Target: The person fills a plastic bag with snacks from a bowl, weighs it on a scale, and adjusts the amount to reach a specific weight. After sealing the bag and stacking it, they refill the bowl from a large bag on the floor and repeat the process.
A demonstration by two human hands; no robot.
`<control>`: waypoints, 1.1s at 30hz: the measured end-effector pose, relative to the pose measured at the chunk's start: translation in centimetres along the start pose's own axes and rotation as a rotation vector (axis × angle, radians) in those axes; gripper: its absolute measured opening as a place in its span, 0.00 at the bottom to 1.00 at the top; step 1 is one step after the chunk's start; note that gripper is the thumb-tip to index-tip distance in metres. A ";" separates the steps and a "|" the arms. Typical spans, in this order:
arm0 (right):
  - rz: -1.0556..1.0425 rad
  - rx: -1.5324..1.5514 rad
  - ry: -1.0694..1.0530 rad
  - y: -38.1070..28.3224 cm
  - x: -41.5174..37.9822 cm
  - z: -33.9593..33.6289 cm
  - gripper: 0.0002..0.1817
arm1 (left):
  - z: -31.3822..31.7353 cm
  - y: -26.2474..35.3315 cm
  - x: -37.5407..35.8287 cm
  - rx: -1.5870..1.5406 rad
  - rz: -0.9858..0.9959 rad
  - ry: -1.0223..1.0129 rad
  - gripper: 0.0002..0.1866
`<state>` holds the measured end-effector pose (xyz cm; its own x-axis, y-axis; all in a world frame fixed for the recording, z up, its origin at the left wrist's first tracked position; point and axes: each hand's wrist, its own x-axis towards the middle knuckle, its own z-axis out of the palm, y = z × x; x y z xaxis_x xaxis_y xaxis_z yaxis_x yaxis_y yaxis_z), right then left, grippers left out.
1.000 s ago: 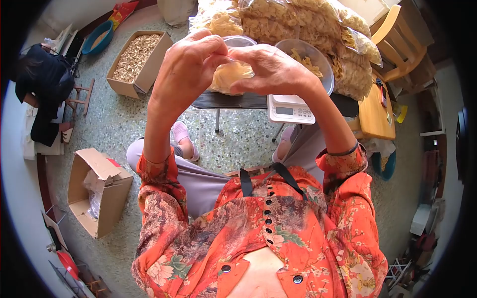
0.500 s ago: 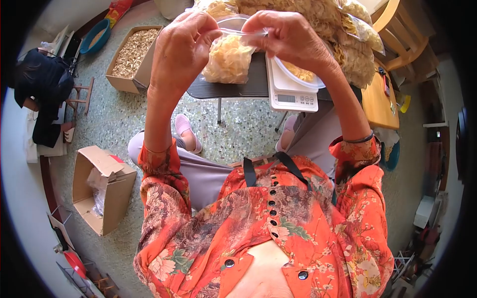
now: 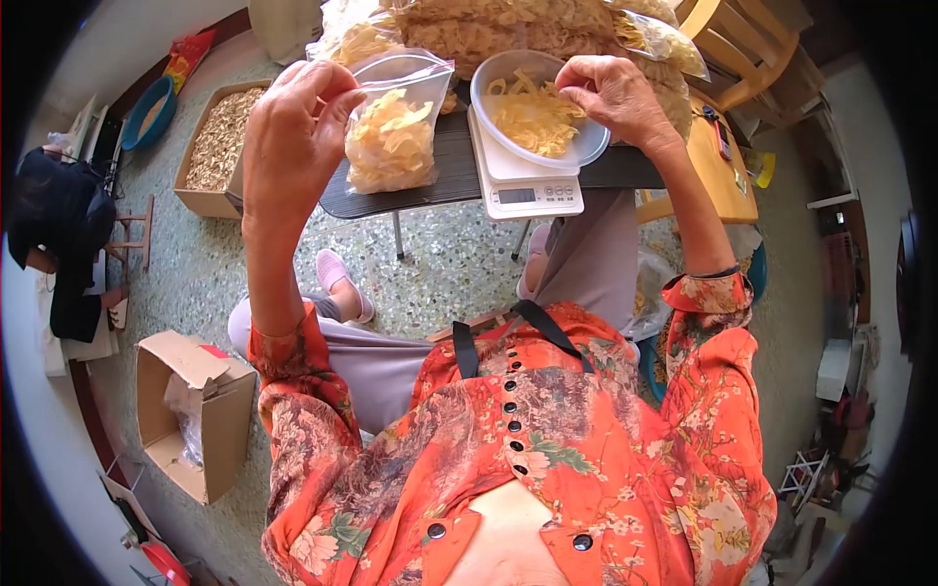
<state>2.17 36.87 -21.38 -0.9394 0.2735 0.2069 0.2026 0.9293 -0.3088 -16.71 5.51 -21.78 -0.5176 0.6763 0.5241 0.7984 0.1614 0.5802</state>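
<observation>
My left hand [image 3: 298, 132] pinches the left edge of a clear zip bag [image 3: 393, 146] partly filled with pale yellow dried flakes. The bag stands on a small dark table [image 3: 363, 203], its mouth facing up. Fingers curled together, my right hand [image 3: 625, 103] is at the right side of a clear plastic bowl [image 3: 592, 146]. Inside the bowl lie loose yellow dried flakes [image 3: 535, 122]. It rests on a white digital scale [image 3: 532, 200]. What my right fingertips hold, if anything, I cannot make out.
Filled bags of flakes [image 3: 528, 34] are piled behind the table. A wooden chair [image 3: 747, 49] and a wooden stool [image 3: 721, 181] stand right. At left are a carton of brown pieces [image 3: 223, 137], an open carton [image 3: 195, 410] and another person [image 3: 68, 215].
My right hand has left the top of the bag and moved right to the bowl. My left hand keeps the bag's edge. The bag mouth looks wider now, and the view has shifted.
</observation>
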 end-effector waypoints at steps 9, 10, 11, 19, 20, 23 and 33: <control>0.003 0.233 -0.194 -0.1 0.5 2.8 0.09 | 0.0 0.9 -0.1 -0.040 -0.027 0.015 0.04; -0.102 0.131 -0.152 -0.5 0.6 3.5 0.11 | 0.0 1.1 -0.1 -0.065 -0.027 0.023 0.04; -0.205 0.028 -0.108 -0.9 0.7 4.0 0.13 | 0.1 1.2 -0.1 -0.064 -0.025 0.019 0.04; -0.266 -0.021 -0.102 0.0 1.2 5.9 0.11 | 0.1 1.5 -0.1 -0.057 0.001 -0.017 0.04; -0.266 -0.019 -0.104 0.6 1.2 5.8 0.11 | 0.0 1.4 -0.1 -0.056 -0.001 -0.018 0.04; -0.297 0.105 -0.003 1.3 1.0 4.9 0.06 | 0.1 1.1 -0.1 0.002 0.015 -0.051 0.04; 0.194 0.775 0.152 -0.1 0.4 1.3 0.11 | 0.6 1.6 -0.2 -0.056 -0.009 -0.049 0.04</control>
<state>1.42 36.53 -22.45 -0.8479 0.4946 0.1907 0.0563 0.4418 -0.8954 -15.17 6.04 -21.32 -0.5079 0.7097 0.4883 0.7744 0.1279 0.6197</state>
